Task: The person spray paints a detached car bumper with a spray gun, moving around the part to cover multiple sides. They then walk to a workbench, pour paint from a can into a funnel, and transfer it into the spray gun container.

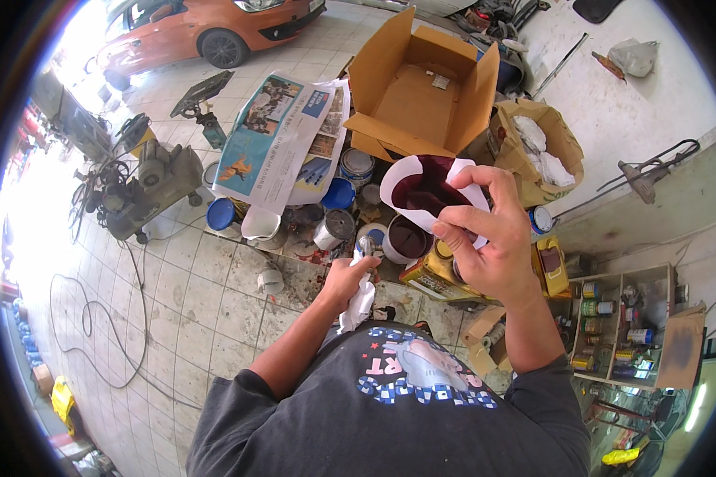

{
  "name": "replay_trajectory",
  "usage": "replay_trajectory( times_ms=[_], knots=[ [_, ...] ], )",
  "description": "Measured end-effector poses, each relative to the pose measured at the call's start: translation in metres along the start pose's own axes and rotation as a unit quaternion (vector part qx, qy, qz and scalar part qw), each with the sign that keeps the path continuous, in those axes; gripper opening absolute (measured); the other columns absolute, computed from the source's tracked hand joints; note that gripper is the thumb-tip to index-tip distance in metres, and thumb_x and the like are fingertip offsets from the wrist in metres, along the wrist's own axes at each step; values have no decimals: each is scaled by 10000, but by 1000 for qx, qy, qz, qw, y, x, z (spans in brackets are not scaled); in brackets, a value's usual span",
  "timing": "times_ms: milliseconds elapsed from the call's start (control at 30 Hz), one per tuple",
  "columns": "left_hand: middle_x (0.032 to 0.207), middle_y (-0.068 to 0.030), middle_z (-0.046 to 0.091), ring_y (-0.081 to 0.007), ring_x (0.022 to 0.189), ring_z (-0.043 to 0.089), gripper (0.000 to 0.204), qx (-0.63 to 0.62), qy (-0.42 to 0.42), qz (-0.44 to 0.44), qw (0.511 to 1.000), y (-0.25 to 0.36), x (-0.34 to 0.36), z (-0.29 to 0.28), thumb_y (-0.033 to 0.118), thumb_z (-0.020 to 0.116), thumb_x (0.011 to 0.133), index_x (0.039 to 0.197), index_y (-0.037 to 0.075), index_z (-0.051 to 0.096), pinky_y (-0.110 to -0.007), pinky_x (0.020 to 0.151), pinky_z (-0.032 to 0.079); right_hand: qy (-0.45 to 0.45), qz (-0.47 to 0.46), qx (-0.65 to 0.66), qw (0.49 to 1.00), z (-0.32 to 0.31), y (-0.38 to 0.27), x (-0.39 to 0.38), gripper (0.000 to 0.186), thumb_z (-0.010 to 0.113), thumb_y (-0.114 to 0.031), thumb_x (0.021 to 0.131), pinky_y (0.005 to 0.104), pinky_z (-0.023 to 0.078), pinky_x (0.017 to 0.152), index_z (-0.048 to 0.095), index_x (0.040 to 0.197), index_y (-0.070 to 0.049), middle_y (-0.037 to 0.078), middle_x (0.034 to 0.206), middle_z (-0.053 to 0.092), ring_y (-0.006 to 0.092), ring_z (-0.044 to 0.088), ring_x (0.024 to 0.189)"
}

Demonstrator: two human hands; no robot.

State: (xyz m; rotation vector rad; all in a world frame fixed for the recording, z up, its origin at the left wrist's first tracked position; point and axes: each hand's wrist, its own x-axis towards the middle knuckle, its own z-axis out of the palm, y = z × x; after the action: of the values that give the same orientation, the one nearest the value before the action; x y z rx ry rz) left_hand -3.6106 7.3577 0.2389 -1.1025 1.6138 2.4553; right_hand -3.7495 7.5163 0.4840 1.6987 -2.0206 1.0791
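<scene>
My right hand (493,230) pinches the rim of a white, thin-walled piece, like a cup or paper cone (398,179), dark red inside. How much liquid it holds I cannot tell. Just below it stands a white pot of dark red paint (410,236). A crumpled white rag (358,306) is gripped by my left hand (348,282), its end trailing toward my shirt. Metal (364,245) shows just past those fingers; its kind I cannot make out.
Paint cans, a blue lid (339,193) and a white tub (262,225) crowd the bench. Newspaper (274,151) and an open cardboard box (418,95) lie beyond. Yellow tins (433,278) stand near my right arm. A compressor (163,187) and a hose (139,350) are at left.
</scene>
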Motion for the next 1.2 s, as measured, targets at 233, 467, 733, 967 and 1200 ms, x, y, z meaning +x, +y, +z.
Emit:
replay_trajectory(
  times_ms=[233, 467, 733, 967, 1200],
  knots=[
    [786, -87, 707, -137, 598, 614, 352, -20, -1, -10, 1000, 4, -4, 2, 299, 763, 844, 923, -40, 720, -297, 544, 457, -6, 14, 9, 1000, 0, 1, -3, 145, 836, -121, 817, 380, 497, 865, 717, 863, -53, 143, 1151, 591, 306, 595, 1032],
    [780, -85, 702, -135, 592, 613, 349, -13, -5, -11, 1000, 5, -4, 2, 298, 764, 848, 919, -41, 715, -297, 541, 456, -4, 6, -4, 1000, 0, 2, -2, 148, 831, -139, 831, 389, 496, 867, 714, 861, -55, 132, 1147, 597, 305, 593, 1022],
    [766, -81, 702, -129, 586, 607, 336, -16, -6, 0, 1000, 1, -3, 0, 296, 762, 854, 902, -33, 718, -297, 535, 452, 3, 7, 5, 1000, 2, 4, -2, 150, 825, -140, 836, 387, 495, 867, 710, 861, -49, 129, 1148, 594, 296, 594, 1018],
    [758, -71, 701, -129, 568, 593, 334, -13, 7, -5, 1000, 6, -10, 3, 309, 760, 854, 879, -23, 726, -290, 531, 442, -2, 33, 35, 999, 7, 1, -5, 142, 837, -100, 792, 414, 511, 884, 723, 868, -62, 118, 1133, 595, 331, 586, 1061],
    [667, -39, 649, -121, 528, 556, 337, -7, 1, 3, 1000, 2, -7, 1, 330, 752, 857, 775, 3, 733, -290, 505, 396, -11, 29, 23, 999, 9, 2, -3, 138, 839, -122, 795, 414, 500, 875, 729, 862, -74, 104, 1136, 599, 327, 585, 1052]
  ],
)
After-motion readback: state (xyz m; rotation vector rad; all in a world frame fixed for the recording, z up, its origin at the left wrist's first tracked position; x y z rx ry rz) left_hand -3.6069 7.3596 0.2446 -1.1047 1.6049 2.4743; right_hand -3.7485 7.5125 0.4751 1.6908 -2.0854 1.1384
